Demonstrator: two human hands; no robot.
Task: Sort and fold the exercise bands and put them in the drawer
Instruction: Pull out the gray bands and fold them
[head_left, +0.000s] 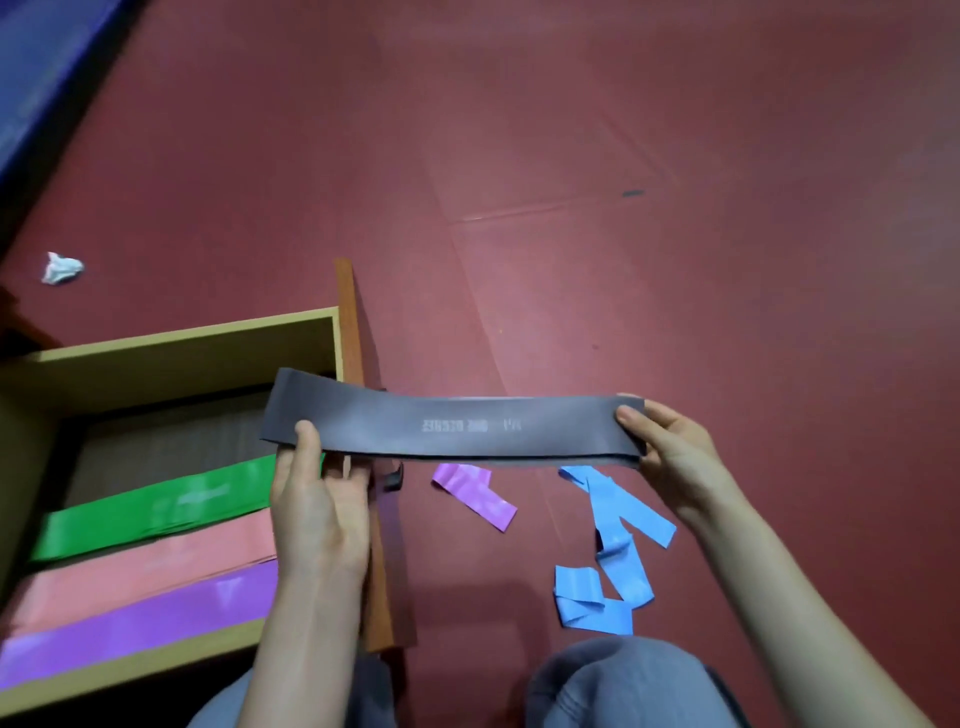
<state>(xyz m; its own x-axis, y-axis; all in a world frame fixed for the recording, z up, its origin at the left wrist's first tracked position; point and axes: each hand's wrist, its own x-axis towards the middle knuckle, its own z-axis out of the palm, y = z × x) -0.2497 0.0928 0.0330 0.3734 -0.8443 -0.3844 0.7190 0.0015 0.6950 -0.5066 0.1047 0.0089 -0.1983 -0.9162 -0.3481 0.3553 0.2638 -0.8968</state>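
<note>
Grey band (452, 428) held level and flat as a two-layered strip above the floor (571, 208), its left end over the front corner of the open drawer (182, 338). The left hand (317, 499) pinches it near one end, thumb on top and fingers (345, 467) curled beneath. The right hand (670, 457) pinches the other end in the same way. The band is not yet folded and not yet in the drawer.

In the drawer lie a green band (156, 506), a pink band (145, 571) and a purple band (135, 618), side by side. Whether the grey area behind the green one is bare drawer bottom or another band cannot be told. A lilac band (475, 493) and a tangle of blue bands (618, 530) lie loose on the floor below.

Probable hazards:
- Both grips sit at the extreme ends, so added tension may pull the elastic out of one pinch and snap it back.
- If the two layers shift while the ends are brought together, the fold may come out skewed.
- A careless lowering may drag across and disorder the rows already laid.
- A dropped band may fall among the unsorted ones.
</note>
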